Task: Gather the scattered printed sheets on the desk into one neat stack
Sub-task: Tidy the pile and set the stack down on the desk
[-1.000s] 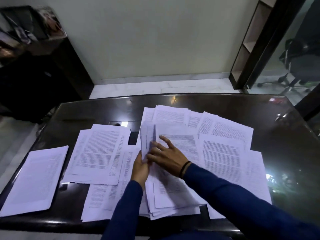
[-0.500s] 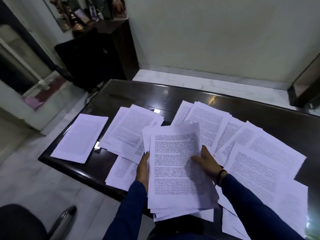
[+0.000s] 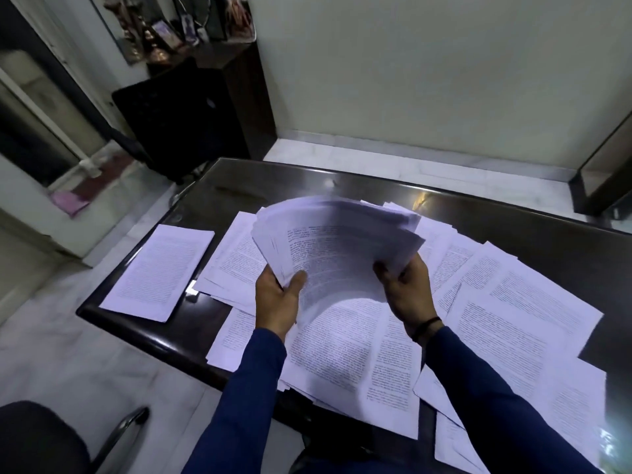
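Holding a thick bundle of printed sheets (image 3: 337, 244) above the counter (image 3: 533, 241), the person grips it from both sides. The left hand (image 3: 278, 301) pinches the left lower edge, with the thumb on top of the paper and the other fingers hidden below it. The right hand (image 3: 408, 290) grips the right lower edge, its fingers curled round the paper. The bundle bends upward and its far edges are fanned out and a little blurred. Under both hands more loose sheets (image 3: 359, 357) lie on the counter, overlapping each other. Other scattered sheets (image 3: 519, 302) spread to the right of the right hand. One single sheet (image 3: 159, 271) lies apart, well to the left of the left hand, near the counter edge. A dark band (image 3: 425, 328) sits on the right wrist.
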Demonstrator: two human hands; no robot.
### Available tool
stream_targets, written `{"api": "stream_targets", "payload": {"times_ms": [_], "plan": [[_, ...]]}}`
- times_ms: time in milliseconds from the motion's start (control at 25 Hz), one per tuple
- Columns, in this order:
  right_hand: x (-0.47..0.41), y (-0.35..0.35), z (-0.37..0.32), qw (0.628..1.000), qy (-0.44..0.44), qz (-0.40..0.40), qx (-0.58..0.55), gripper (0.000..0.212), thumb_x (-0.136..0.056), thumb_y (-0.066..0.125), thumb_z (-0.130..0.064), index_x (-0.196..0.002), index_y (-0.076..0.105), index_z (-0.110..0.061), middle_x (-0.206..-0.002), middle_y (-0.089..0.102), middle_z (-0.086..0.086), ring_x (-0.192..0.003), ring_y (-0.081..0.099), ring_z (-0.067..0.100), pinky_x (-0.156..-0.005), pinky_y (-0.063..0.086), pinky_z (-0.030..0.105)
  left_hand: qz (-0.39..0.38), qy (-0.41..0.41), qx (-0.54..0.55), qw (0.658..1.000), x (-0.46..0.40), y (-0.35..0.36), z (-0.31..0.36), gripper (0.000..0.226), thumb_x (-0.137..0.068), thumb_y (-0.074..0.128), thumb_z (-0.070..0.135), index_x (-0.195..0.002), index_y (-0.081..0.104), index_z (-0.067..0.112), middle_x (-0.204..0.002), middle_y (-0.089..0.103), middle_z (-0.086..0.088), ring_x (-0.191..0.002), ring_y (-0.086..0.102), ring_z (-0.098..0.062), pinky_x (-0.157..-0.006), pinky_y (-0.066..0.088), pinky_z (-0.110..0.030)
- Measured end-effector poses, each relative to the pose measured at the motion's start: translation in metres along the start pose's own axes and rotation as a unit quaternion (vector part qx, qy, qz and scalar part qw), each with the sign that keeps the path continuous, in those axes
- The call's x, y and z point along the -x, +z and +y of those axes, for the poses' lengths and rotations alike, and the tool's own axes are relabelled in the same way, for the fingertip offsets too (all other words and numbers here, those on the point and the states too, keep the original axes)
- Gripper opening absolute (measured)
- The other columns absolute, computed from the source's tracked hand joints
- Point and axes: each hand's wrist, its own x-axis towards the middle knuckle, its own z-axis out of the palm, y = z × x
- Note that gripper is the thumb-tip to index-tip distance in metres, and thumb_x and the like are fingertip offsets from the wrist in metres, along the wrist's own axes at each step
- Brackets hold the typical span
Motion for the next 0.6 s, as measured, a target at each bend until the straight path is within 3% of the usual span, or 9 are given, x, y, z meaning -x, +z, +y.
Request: {"api": "stream_targets", "payload": {"times_ms": [80,200,320,400,520,600], "plan": [[0.002,0.001,0.004,1.0,0.017,-0.004,-0.003,0.03,-0.084,0.071,-0.003,-0.106,0.061,-0.02,-0.104,0.069,0.004,-0.099,0.064,0.025,-0.083,0.058,0.039,-0.013,0.011,0.037,0.999,0.002,-0.003,-0.002,0.04,-0.079,0.082,0.019,-0.116,0.067,0.016,-0.107,0.074,-0.003,-0.102,0.07,-0.024,-0.085,0.059,-0.036],[0.007,0.006,0.002,0.998,-0.005,0.026,-0.048,0.028,-0.078,0.08,-0.009,-0.099,0.062,-0.01,-0.092,0.068,0.0,-0.086,0.063,0.012,-0.073,0.052,0.019,-0.016,0.048,0.082,0.995,0.003,-0.004,0.002,0.034,-0.075,0.075,0.052,-0.1,0.069,0.029,-0.103,0.07,-0.005,-0.104,0.065,-0.027,-0.093,0.055,-0.044],[0.013,0.019,-0.008,0.987,-0.011,0.099,-0.129,0.039,-0.078,0.073,-0.043,-0.079,0.055,-0.008,-0.076,0.052,0.0,-0.07,0.049,0.007,-0.064,0.042,0.013,0.028,0.043,0.114,0.992,0.002,0.005,0.013,0.042,-0.076,0.06,0.069,-0.081,0.066,0.027,-0.089,0.064,-0.011,-0.094,0.061,-0.024,-0.09,0.05,-0.042],[0.012,0.029,-0.014,0.971,0.032,0.167,-0.17,0.053,-0.077,0.065,-0.055,-0.067,0.042,-0.009,-0.068,0.036,0.002,-0.063,0.035,0.008,-0.059,0.033,0.018,0.08,0.021,0.109,0.991,0.001,0.014,0.017,0.052,-0.074,0.058,0.074,-0.069,0.06,0.022,-0.078,0.056,-0.015,-0.083,0.059,-0.022,-0.082,0.053,-0.04],[0.008,0.037,-0.016,0.962,0.073,0.214,-0.151,0.05,-0.084,0.072,-0.043,-0.067,0.048,-0.002,-0.06,0.039,-0.003,-0.054,0.036,0.004,-0.059,0.031,0.021,0.133,0.001,0.086,0.987,-0.003,0.021,0.015,0.043,-0.07,0.066,0.063,-0.06,0.058,0.022,-0.061,0.056,0.006,-0.071,0.055,-0.017,-0.073,0.05,-0.034],[0.004,0.036,-0.011,0.964,0.082,0.221,-0.125,0.037,-0.085,0.075,-0.032,-0.074,0.061,0.001,-0.062,0.053,-0.006,-0.054,0.045,-0.002,-0.064,0.037,0.023,0.136,-0.003,0.087,0.987,-0.006,0.023,0.012,0.036,-0.071,0.067,0.058,-0.067,0.063,0.023,-0.069,0.064,0.006,-0.075,0.059,-0.017,-0.072,0.05,-0.032]]}}
